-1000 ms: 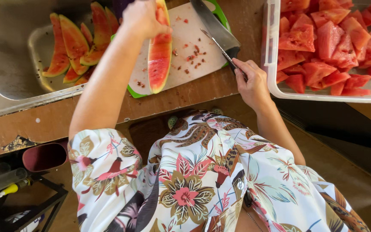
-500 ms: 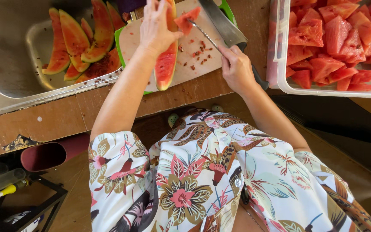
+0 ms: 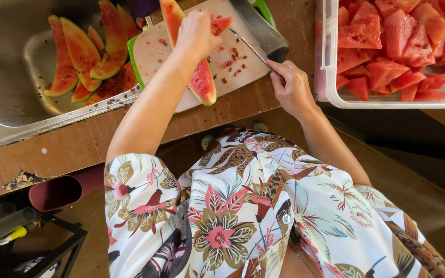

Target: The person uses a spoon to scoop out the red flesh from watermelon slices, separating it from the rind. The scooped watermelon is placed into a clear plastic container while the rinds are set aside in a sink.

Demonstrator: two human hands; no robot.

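Head view looks straight down on you at the cutting board point(image 3: 217, 77), which I'll use as the landmark. Your left hand point(image 3: 198, 33) is curled over the long watermelon wedge point(image 3: 202, 82) that lies lengthwise across the middle of the board, fingers pressed together on top of it, and a small red piece point(image 3: 221, 22) sits right at your fingertips; I judge you are steadying the wedge so it cannot roll on its curved rind. Your right hand point(image 3: 290, 87) is closed around the handle of the big knife point(image 3: 258, 32) at the board's right corner. The broad blade lies over the board's right part, beside the wedge and apart from your left hand, which keeps the edge away from your fingers.

Loose seeds and red bits point(image 3: 230, 59) are scattered on the board between the wedge and the blade.

Left of the board, a metal tray point(image 3: 6, 113) holds a heap of trimmed rinds point(image 3: 86, 56), some resting against the board's left edge. Right of the board, a clear plastic tub point(image 3: 330, 92) is piled with red watermelon chunks point(image 3: 397, 41); its near wall stands just beside your right wrist, so that is the thing crowding the knife hand. The board overhangs the brown tabletop point(image 3: 78, 149) slightly on your side. Lower left, well apart from the board, a dark red cylinder point(image 3: 57, 191) lies under the tabletop's edge.
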